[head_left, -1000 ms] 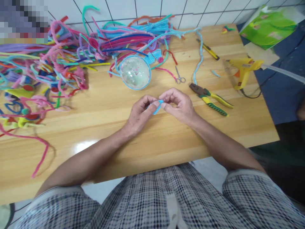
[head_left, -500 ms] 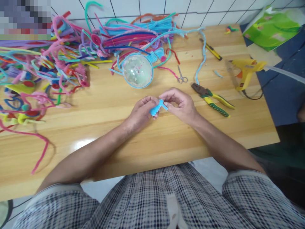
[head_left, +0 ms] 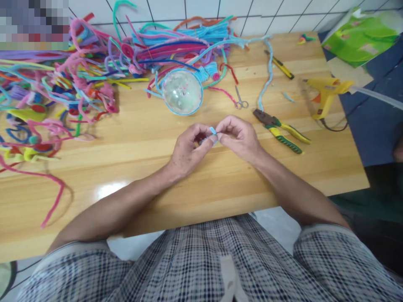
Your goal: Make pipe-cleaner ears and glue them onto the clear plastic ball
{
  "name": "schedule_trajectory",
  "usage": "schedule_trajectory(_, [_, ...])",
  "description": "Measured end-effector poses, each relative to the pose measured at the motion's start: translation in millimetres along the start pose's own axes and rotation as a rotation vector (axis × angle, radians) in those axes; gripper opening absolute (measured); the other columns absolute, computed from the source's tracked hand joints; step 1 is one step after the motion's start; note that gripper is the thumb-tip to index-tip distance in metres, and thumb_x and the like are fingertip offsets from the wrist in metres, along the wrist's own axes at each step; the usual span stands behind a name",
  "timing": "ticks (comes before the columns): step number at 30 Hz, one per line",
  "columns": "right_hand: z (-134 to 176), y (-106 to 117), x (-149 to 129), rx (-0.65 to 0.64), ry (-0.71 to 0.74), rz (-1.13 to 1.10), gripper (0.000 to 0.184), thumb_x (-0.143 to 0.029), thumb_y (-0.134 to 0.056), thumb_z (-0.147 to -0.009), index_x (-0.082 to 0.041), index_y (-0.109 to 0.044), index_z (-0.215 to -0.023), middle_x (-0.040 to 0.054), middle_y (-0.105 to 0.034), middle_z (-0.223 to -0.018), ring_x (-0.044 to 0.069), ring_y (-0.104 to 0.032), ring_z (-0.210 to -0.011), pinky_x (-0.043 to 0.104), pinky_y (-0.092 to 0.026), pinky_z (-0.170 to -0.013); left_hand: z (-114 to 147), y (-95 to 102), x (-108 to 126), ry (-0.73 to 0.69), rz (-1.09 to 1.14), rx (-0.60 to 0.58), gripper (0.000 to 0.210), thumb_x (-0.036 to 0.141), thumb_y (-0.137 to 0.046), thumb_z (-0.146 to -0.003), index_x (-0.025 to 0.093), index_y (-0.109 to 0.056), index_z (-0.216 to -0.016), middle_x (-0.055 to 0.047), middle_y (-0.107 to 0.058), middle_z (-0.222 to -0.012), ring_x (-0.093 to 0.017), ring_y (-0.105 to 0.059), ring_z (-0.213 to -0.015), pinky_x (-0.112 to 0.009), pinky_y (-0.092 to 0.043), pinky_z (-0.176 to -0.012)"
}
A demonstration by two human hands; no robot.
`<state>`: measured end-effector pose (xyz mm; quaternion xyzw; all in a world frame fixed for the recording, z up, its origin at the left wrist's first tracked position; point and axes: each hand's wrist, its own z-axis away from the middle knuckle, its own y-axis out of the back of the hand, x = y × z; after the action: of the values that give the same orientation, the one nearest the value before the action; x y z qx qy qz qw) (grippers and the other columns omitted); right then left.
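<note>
**Left hand (head_left: pixel 192 147) and right hand (head_left: pixel 237 136) pinch one small light-blue fuzzy piece (head_left: pixel 213 130)**

Thumb and forefinger close on it from either side, just above the pale varnished wooden bench (head_left: pixel 135 130). The curled left fingers hide most of the piece, so its full shape cannot be told. Gripping it from both sides likely keeps something so small steady and in sight.

Tools lie mostly to the right, presumably for easy reach: the dark-headed pliers with yellow-and-green handles (head_left: pixel 273 123) nearest, the small silver scissors (head_left: pixel 241 100) beyond, then the yellow-and-black utility knife (head_left: pixel 282 68). The yellow plastic glue gun (head_left: pixel 329 89) sits by the right edge, its cord beside that border. A round clear bowl with a light-blue rim (head_left: pixel 174 100) stands just beyond the left hand.

The tangled heap of multicoloured fuzzy stems (head_left: pixel 91 92) fills the far left, pushed toward the white tiled wall (head_left: pixel 204 10), probably to spare working space. Bare wood remains left of the hands and along the front edge, which both forearms cross. Forward movement is tighter: bowl, scissors and pliers form a shallow arc there.
</note>
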<state>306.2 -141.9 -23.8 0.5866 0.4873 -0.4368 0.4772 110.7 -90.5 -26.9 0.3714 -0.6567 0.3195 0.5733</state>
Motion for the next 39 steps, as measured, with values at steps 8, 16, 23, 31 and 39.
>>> schedule_trajectory(8, [0, -5, 0, 0.001, -0.101, -0.189, 0.048, -0.063, -0.096, -0.085, -0.024, -0.072, -0.101, -0.0014, -0.075, -0.091, 0.014, -0.068, -0.082, 0.028, -0.060, -0.078, -6, -0.5, -6, 0.081, 0.241, 0.069, 0.054, 0.068, -0.098, -0.083, 0.021, -0.072, -0.088, 0.001, -0.070, -0.080, -0.012, -0.060, -0.069, -0.025, -0.052, -0.065])
schedule_trajectory(16, [1, -12, 2, 0.002, -0.140, -0.247, 0.051, -0.065, -0.099, -0.082, -0.023, -0.071, -0.090, -0.0023, -0.072, -0.084, 0.014, -0.065, -0.077, 0.029, -0.060, -0.076, -2, -5.4, -8, 0.008, 0.267, 0.089, 0.047, 0.062, -0.099, -0.086, 0.022, -0.075, -0.090, 0.002, -0.073, -0.082, -0.011, -0.065, -0.074, -0.024, -0.057, -0.070])
schedule_trajectory(23, [0, -13, 0, 0.044, -0.160, -0.212, 0.055, -0.070, -0.098, -0.079, -0.024, -0.070, -0.086, -0.0023, -0.070, -0.081, 0.015, -0.062, -0.075, 0.031, -0.059, -0.075, 0, -4.9, -19, -0.027, 0.213, 0.081, 0.043, 0.061, -0.094, -0.092, 0.022, -0.076, -0.096, 0.001, -0.074, -0.086, -0.012, -0.065, -0.077, -0.025, -0.058, -0.075])
schedule_trajectory(31, [1, -13, -4, 0.060, -0.134, -0.145, 0.051, -0.069, -0.091, -0.087, -0.024, -0.067, -0.086, -0.0025, -0.067, -0.080, 0.014, -0.060, -0.074, 0.030, -0.056, -0.070, 8, -2.5, -16, -0.091, 0.033, 0.049, 0.042, 0.065, -0.081, -0.102, 0.024, -0.080, -0.108, -0.002, -0.080, -0.098, -0.016, -0.074, -0.088, -0.031, -0.062, -0.086])
schedule_trajectory(39, [5, -15, -6, 0.121, -0.052, 0.059, 0.041, -0.057, -0.088, -0.090, -0.025, -0.065, -0.081, -0.0021, -0.067, -0.075, 0.015, -0.060, -0.071, 0.032, -0.055, -0.071, 7, 1.1, -8, -0.220, -0.200, 0.069, 0.038, 0.060, -0.074, -0.109, 0.024, -0.086, -0.102, -0.005, -0.085, -0.097, -0.018, -0.075, -0.086, -0.032, -0.059, -0.083])
